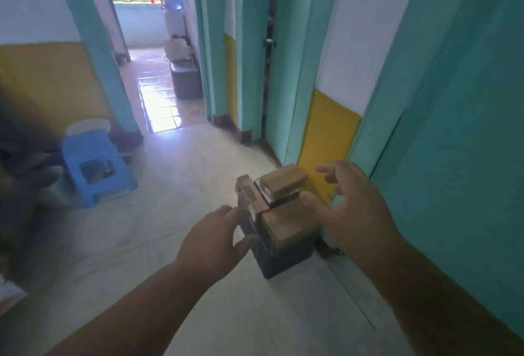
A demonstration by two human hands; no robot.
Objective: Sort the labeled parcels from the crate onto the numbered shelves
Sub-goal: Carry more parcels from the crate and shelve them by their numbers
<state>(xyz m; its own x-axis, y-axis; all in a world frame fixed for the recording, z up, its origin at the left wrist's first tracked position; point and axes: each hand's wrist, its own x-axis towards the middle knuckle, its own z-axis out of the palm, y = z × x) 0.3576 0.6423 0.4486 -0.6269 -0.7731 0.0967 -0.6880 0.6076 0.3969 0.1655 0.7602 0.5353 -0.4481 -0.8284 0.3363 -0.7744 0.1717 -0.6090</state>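
Crate (286, 256) stands on the floor (170, 242), loaded with cardboard parcels (283, 181). Left hand (209, 238) and right hand (348, 205) flank the crate, each grip spread and holding nothing.

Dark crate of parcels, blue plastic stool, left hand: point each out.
dark crate (286, 259): head view, its front wall.
blue plastic stool (96, 168): head view, its seat.
left hand (215, 236): head view, its back.

Low in the frame's centre, a dark grey plastic crate (286, 256) on the pale floor holds brown cardboard parcels (283, 182). Both hands reach toward it with loosely spread fingers: left hand (215, 238), right hand (351, 208). A blue plastic stool (96, 162) stands at left.
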